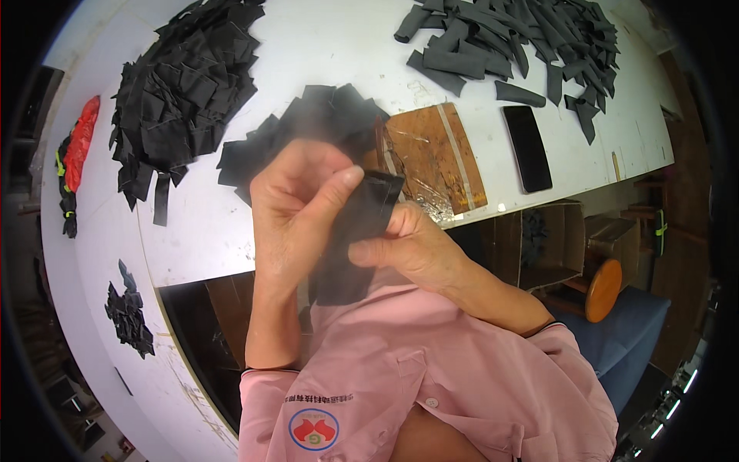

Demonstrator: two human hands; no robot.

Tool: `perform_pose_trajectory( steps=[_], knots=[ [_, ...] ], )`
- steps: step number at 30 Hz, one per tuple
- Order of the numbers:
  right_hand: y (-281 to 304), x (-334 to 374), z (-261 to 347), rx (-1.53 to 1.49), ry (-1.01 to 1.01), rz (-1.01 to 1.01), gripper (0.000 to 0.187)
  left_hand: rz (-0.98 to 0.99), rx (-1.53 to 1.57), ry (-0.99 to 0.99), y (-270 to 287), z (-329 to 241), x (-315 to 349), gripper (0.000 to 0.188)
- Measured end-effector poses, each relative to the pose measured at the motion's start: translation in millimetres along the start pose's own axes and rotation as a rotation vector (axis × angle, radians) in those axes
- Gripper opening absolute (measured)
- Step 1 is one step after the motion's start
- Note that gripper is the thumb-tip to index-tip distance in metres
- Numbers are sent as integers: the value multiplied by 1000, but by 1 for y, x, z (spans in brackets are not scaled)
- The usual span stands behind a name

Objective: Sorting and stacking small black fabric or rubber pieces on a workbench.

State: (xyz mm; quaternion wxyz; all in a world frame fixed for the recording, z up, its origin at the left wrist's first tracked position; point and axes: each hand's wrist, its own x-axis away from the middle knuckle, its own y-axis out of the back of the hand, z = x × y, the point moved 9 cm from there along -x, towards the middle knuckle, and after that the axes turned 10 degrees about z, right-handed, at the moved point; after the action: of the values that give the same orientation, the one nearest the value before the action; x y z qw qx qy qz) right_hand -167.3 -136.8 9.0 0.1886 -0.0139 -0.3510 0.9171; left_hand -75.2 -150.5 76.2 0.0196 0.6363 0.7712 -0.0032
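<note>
Between both hands, just above the table's near edge, I hold a black fabric piece (pixel 348 266) that hangs down toward my shirt. My left hand (pixel 296 204) pinches its upper edge between thumb and curled fingers. My right hand (pixel 408 245) grips the same piece from the right, thumb in front and fingers partly behind the cloth. Right behind my left hand lies a fanned heap of black fabric pieces (pixel 327 115), partly hidden by that hand. Beside my right hand is a worn wooden board (pixel 435 154) with strips of clear tape on it.
On the white table (pixel 331 46), a large pile of black fabric pieces (pixel 185 92) lies far left. Dark grey rolled pieces (pixel 493 38) fill the far right, with a black phone (pixel 527 148) nearer. A cardboard box (pixel 550 242) and round wooden stool (pixel 603 290) stand at right.
</note>
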Motion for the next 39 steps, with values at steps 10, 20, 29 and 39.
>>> perform_pose_trajectory(
  steps=[10,20,29,39],
  knots=[
    [37,30,35,14,426,-379,16,-73,377,-1,-25,47,58,36],
    [39,31,33,34,438,-430,19,-111,408,103,-35,57,59,16],
    [60,50,52,1555,92,-745,26,-236,122,15,-20,52,60,9],
    [4,42,57,1203,504,-332,14,-248,-546,-194,-35,27,63,4]
  ],
)
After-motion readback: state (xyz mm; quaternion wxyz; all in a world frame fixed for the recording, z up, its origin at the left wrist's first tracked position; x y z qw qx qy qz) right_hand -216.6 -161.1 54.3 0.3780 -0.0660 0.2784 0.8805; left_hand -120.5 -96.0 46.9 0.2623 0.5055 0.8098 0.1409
